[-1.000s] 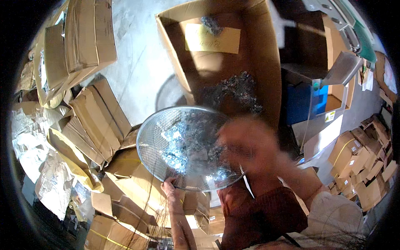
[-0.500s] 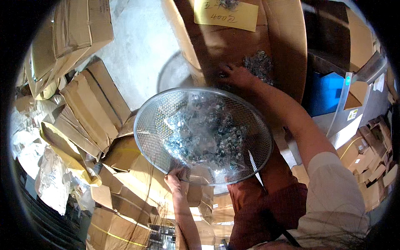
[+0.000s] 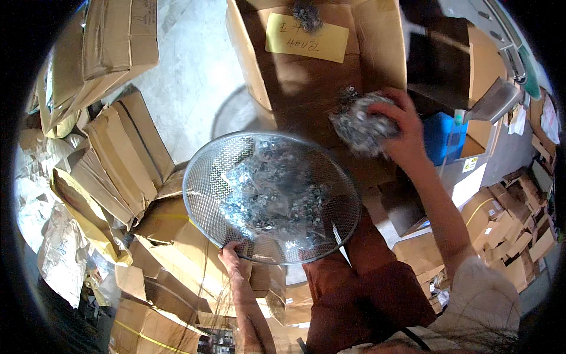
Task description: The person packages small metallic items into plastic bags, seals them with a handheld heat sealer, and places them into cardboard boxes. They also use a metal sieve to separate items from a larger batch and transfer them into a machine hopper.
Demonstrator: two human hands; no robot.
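Note:
My left hand (image 3: 230, 255) is closed on the near-left rim of a round wire mesh basket (image 3: 200, 183). Inside the basket lie clear plastic bags of small shiny metal parts (image 3: 271, 203). Beyond the basket's right side, my right hand (image 3: 405, 127) grips a clear plastic bag of small metal parts (image 3: 361, 125), slightly blurred by motion. That bag is over the near part of a deep open cardboard box (image 3: 382, 53). A yellow sheet of paper with handwriting (image 3: 306, 44) lies in the box, with a small clump of metal parts (image 3: 308, 16) by it.
Cardboard boxes (image 3: 132, 147) are stacked on the left beside a yellow sack (image 3: 88, 212) and crumpled plastic. To the right stand a blue bin (image 3: 445, 138) and a grey metal machine part (image 3: 495, 101). More cartons (image 3: 513, 218) pile up at the far right.
My right hand has risen from inside the box, up and to the right, with the bag of metal parts now in it. The basket has shifted slightly left, still held by my left hand.

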